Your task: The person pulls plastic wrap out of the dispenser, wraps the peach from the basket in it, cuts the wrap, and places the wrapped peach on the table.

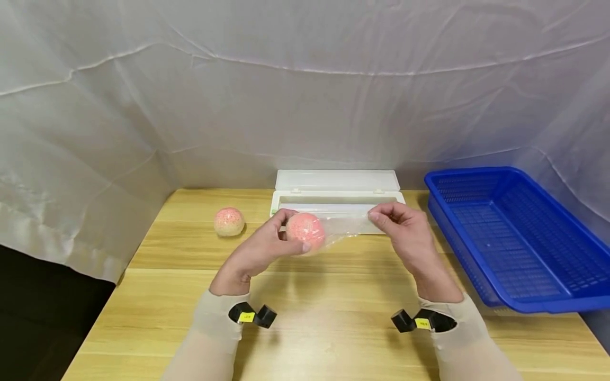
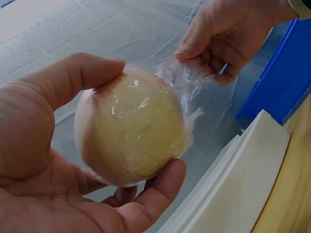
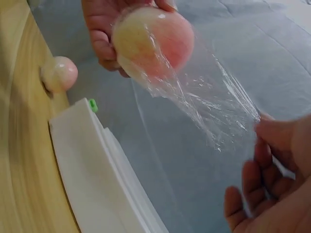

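A pink and cream peach, partly covered in clear plastic wrap, is held by my left hand, thumb on one side and fingers on the other. From the peach a stretch of plastic wrap runs out to my right hand, which pinches its end between thumb and forefinger. In the left wrist view the film lies creased over the pale side of the fruit. A second peach sits on the table at the left, with a shiny surface like wrap.
Behind the hands stands a white plastic-wrap box, lid up, a roll inside. A green piece shows at its end. To the right is a blue basket. Grey cloth walls the wooden table.
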Motion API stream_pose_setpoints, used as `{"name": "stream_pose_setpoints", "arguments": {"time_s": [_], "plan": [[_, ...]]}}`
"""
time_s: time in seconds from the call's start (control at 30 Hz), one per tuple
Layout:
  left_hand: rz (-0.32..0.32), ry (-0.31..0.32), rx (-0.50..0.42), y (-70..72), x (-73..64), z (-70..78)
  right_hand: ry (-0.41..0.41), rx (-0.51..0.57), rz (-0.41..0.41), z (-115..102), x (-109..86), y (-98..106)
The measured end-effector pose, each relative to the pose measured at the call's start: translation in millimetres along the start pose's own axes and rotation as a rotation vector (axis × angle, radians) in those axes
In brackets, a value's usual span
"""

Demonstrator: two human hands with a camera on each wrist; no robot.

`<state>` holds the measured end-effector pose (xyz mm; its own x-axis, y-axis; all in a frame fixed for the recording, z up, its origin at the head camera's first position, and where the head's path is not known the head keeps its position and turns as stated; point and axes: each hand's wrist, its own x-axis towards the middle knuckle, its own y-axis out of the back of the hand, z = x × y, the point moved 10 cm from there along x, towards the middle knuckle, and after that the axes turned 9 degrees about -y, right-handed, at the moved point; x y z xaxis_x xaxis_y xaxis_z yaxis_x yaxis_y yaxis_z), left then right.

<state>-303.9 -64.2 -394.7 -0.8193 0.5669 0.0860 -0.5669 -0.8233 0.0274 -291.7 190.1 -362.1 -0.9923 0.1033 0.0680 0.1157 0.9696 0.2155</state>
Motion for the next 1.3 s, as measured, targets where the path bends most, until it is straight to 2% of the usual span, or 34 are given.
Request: {"name": "stream_pose_setpoints", "arguments": {"time_s": [0.1, 0.2, 0.27, 0.37, 0.5, 0.63, 0.73, 0.8, 0.93, 1.03, 1.1, 1.2, 1.3], "plan": [[0.037, -0.003, -0.028, 2.5, 1.1, -1.2, -0.107, 0.018, -0.025, 13, 2.8, -5], [0.053, -0.005, -0.045, 3.4, 1.3, -1.1, -0.189, 0.022, -0.129, 23, 3.1, -20], [0.049, -0.011, -0.053, 2.2, 1.7, 0.5, -0.213, 0.066, -0.169, 27, 2.3, -29], [0.06, -0.048, -0.083, 3.3, 2.1, 5.9, -0.22, 0.184, -0.161, 29, 2.6, -32], [0.069, -0.107, -0.122, 4.3, 2.0, 14.6, -0.199, 0.267, -0.16, 27, 3.3, -27], [0.053, -0.105, -0.129, 0.4, 2.1, 15.2, -0.175, 0.341, -0.249, 22, -0.7, -30], [0.057, -0.087, -0.107, -4.3, 3.1, 13.1, -0.166, 0.401, -0.277, 18, -6.1, -38], [0.05, -0.076, -0.081, -11.2, 5.0, 11.6, -0.175, 0.405, -0.233, 17, -8.3, -43], [0.017, -0.04, -0.042, -28.2, 8.7, 5.2, -0.184, 0.404, 0.006, 24, -8.4, -40], [-0.018, -0.018, -0.089, -38.9, 10.3, -1.0, -0.139, 0.436, 0.169, 25, -10.9, -31], [-0.046, -0.005, -0.14, -45.4, 10.7, -4.8, -0.094, 0.432, 0.218, 21, -13.7, -26], [-0.081, -0.01, -0.183, -54.8, 12.0, -7.7, -0.031, 0.368, 0.238, 13, -17.8, -24], [-0.039, -0.038, -0.137, -55.4, 14.3, -9.0, 0.05, 0.242, 0.279, 5, -21.3, -19]]}}
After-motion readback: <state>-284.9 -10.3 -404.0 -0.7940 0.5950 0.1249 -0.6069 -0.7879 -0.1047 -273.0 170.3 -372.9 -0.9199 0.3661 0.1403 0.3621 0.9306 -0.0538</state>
